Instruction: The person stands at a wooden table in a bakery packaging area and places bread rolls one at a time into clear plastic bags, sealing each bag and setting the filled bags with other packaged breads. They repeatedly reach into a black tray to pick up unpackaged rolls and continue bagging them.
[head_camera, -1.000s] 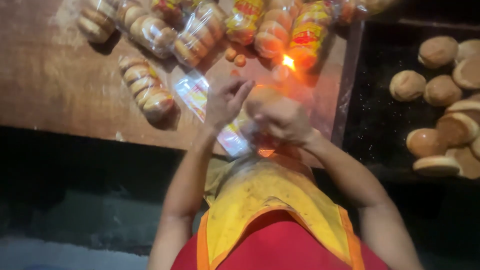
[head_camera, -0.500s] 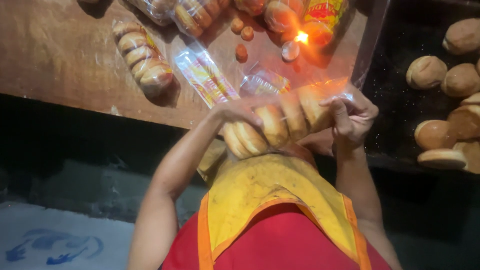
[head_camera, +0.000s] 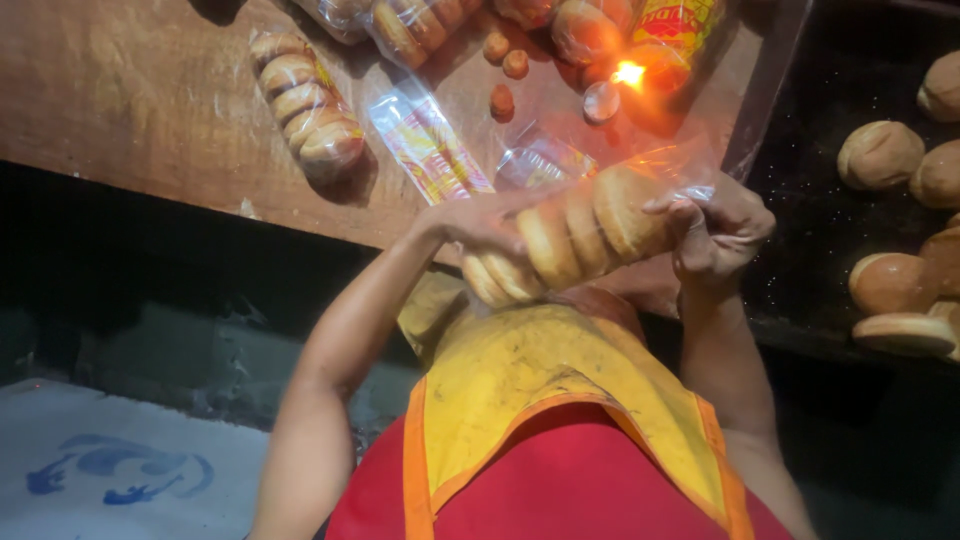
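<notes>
While both hands (head_camera: 600, 235) grip a bagged row of buns (head_camera: 570, 240), a flame (head_camera: 628, 73) lights the wooden table (head_camera: 130, 110).

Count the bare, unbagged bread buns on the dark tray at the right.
7 at least: bun, bun and bun up top; bun, bun and two edge slivers below. More may lie beyond the frame.
</notes>
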